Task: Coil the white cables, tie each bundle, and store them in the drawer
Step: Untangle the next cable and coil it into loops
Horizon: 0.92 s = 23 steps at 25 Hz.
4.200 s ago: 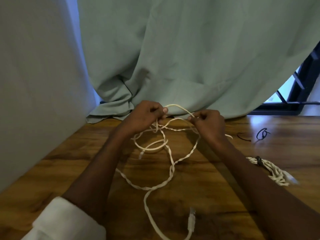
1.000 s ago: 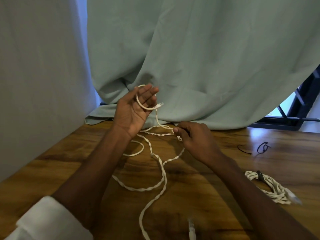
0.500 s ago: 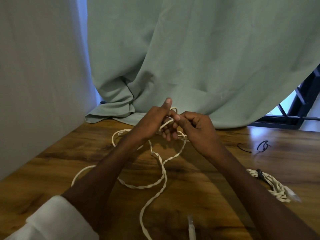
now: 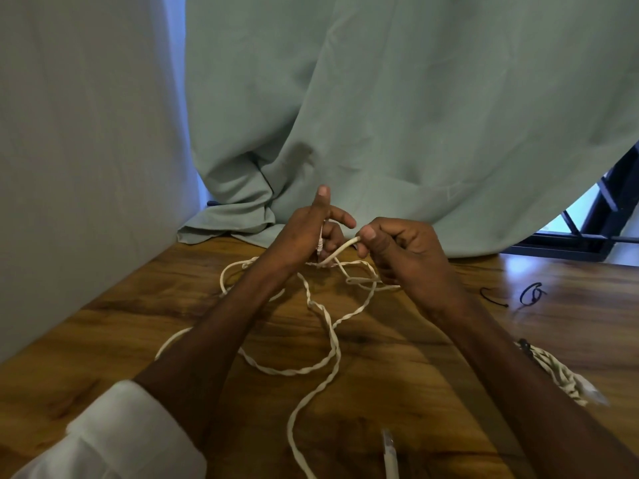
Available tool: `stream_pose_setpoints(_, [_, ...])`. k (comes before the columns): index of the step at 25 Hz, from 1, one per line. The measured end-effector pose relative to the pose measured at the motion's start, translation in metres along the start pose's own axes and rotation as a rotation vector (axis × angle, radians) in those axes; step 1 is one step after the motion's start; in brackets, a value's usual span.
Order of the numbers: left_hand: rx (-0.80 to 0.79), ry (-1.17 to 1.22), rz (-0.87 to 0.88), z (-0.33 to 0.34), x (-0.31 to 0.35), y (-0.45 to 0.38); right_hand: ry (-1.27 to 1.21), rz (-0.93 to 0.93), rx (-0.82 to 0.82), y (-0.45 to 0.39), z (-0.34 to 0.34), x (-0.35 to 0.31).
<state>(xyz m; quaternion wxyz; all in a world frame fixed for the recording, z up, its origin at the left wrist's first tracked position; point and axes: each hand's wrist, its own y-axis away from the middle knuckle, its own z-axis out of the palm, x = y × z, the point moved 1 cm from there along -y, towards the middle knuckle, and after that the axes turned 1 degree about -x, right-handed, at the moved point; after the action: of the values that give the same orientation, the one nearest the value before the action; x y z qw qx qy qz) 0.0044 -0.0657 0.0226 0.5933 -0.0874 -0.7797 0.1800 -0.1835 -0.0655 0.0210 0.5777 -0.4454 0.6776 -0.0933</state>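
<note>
A long white cable [image 4: 325,344] lies in loose, twisted loops across the wooden table [image 4: 397,382]. My left hand [image 4: 304,236] is raised over its far end with the thumb up, its fingers holding coils and a plug end of the cable. My right hand [image 4: 397,250] pinches a stretch of the same cable between thumb and forefinger, right beside the left hand. The cable's other plug [image 4: 390,454] rests at the near edge. A second white cable bundle [image 4: 560,375], coiled and tied with a dark tie, lies at the right, partly behind my right forearm.
Two thin black ties [image 4: 511,295] lie on the table at the right. A green curtain [image 4: 380,115] hangs behind and drapes onto the table's back edge. A pale wall [image 4: 79,150] bounds the left side. A dark window frame [image 4: 605,219] shows at far right.
My left hand came down from its raised open-palm pose to meet the right hand. Since then my right hand has drawn a cable stretch slightly out to the right.
</note>
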Motion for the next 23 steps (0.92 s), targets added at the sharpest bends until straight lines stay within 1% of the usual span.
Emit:
stream_pose_setpoints(2, [0.015,0.057,-0.025,-0.004,-0.003,-0.002,-0.04,0.032,0.039,-0.002,-0.002,0.002])
stream_pose_setpoints(6, [-0.176,-0.097,0.042,0.004,0.003,0.003,-0.133,0.115,0.163,-0.005,-0.009,0.008])
stream_pose_setpoints(8, [-0.288,-0.074,0.071,0.009,0.005,0.004,-0.151,0.145,0.237,-0.007,-0.01,0.01])
stream_pose_setpoints(10, [-0.421,0.07,0.072,0.012,0.005,0.006,-0.175,0.181,0.347,-0.009,-0.012,0.013])
stream_pose_setpoints(12, [-0.561,0.283,0.027,0.017,0.005,0.009,-0.22,0.219,0.439,-0.01,-0.016,0.016])
stream_pose_setpoints(13, [-0.635,0.397,0.0,0.02,0.007,0.01,-0.233,0.244,0.461,-0.011,-0.017,0.018])
stream_pose_setpoints(15, [-0.752,0.649,-0.062,0.027,0.01,0.01,-0.207,0.308,0.441,-0.011,-0.016,0.023])
stream_pose_setpoints(17, [-0.781,0.871,-0.107,0.03,0.012,0.009,-0.127,0.362,0.367,-0.011,-0.012,0.024])
stream_pose_setpoints(19, [-0.752,1.01,-0.106,0.029,0.011,0.007,-0.006,0.344,0.297,-0.011,-0.008,0.022])
stream_pose_setpoints(21, [-0.711,1.058,-0.092,0.027,0.008,0.005,0.023,0.319,0.28,-0.01,-0.007,0.021])
stream_pose_setpoints(23, [-0.667,1.045,-0.113,0.025,0.007,0.002,-0.079,0.351,0.268,-0.01,-0.008,0.022])
